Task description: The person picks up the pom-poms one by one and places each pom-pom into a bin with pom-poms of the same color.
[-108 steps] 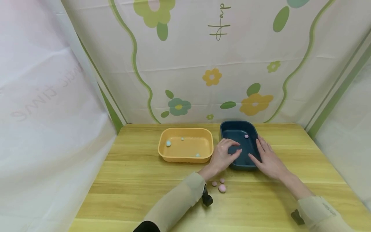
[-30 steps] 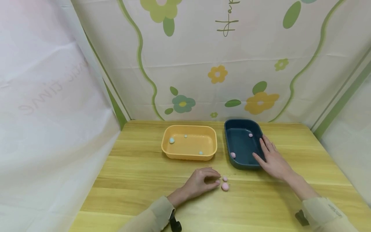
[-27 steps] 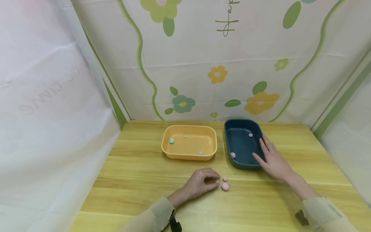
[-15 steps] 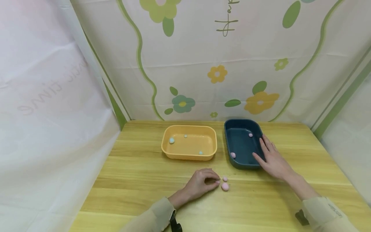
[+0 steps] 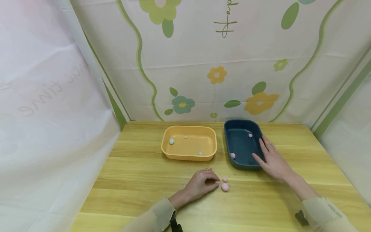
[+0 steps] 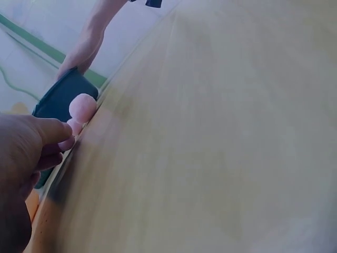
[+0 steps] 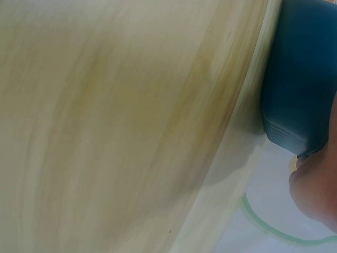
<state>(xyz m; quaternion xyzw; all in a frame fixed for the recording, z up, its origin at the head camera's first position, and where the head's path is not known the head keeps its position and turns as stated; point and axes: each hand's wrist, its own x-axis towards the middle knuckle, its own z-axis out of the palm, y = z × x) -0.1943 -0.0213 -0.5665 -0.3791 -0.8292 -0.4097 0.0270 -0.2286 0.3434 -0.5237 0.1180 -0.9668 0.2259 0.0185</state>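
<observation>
My left hand (image 5: 200,183) pinches a small pink pompom (image 5: 217,182) between thumb and fingertips, low over the table. Right beside those fingertips lie two more pink pompoms, a smaller one (image 5: 224,179) and a larger one (image 5: 225,187); the larger pompom (image 6: 83,108) stands out in the left wrist view. My right hand (image 5: 273,161) rests on the right side of a dark blue tray (image 5: 243,166), fingers extended and spread. Inside that tray are two pink pompoms, one near the front left corner (image 5: 233,155) and one toward the back right (image 5: 250,135).
A yellow tray (image 5: 188,158) stands left of the blue one, with three pale blue-green pompoms in it, one at its left end (image 5: 171,141). Both trays sit toward the back of the wooden table (image 5: 130,180), before a flower-printed cloth (image 5: 179,71).
Since the oldest frame, my left hand has moved from over the blue tray to the pompoms on the table, and a second pink pompom lies in that tray. My right hand stays put.
</observation>
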